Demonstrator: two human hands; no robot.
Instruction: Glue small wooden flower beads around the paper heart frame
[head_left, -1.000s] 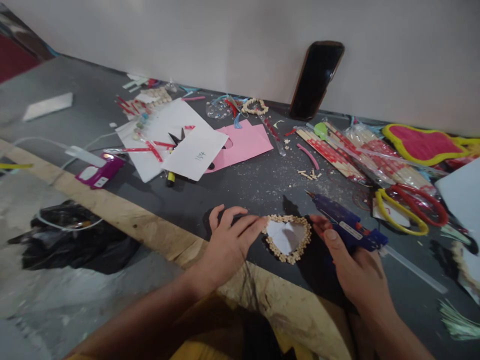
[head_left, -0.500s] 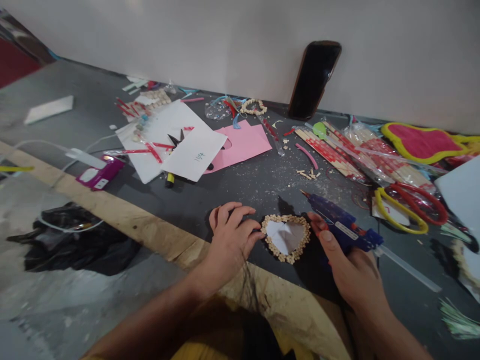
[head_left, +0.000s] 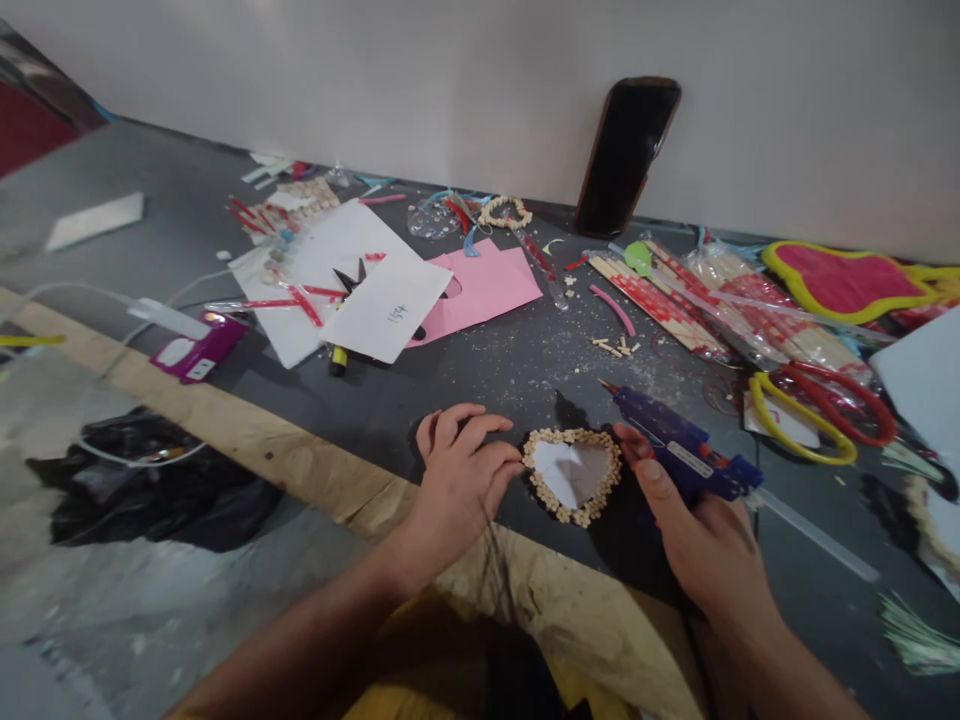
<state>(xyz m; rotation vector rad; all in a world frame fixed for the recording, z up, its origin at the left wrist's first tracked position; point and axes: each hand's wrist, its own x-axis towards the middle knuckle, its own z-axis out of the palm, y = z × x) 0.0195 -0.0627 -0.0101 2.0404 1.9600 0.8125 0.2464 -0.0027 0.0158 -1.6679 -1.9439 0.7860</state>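
Note:
A heart-shaped piece (head_left: 570,470) lies on the dark tabletop, its white paper face edged with small pale wooden bits. At its left rim the thumb and forefinger of my left hand (head_left: 465,470) pinch the edge, while the other fingers are bent above the table. My right hand (head_left: 701,535) is wrapped round a blue hot glue gun (head_left: 679,440) just right of the heart. The gun's nozzle points up and left, away from the heart. A clear glue stick (head_left: 817,535) sticks out of its back end. The trigger is mostly hidden by my fingers.
Small cut wooden sticks (head_left: 616,348) lie beyond the gun. Scissors (head_left: 825,415) and packs of chopsticks (head_left: 772,310) are at right. Pink paper (head_left: 480,295), a white card (head_left: 390,310) and a purple power strip (head_left: 199,345) are at left. A phone (head_left: 628,155) leans against the wall.
Almost nothing differs. The view has shifted very slightly; both hands, the glue gun and the heart keep their places.

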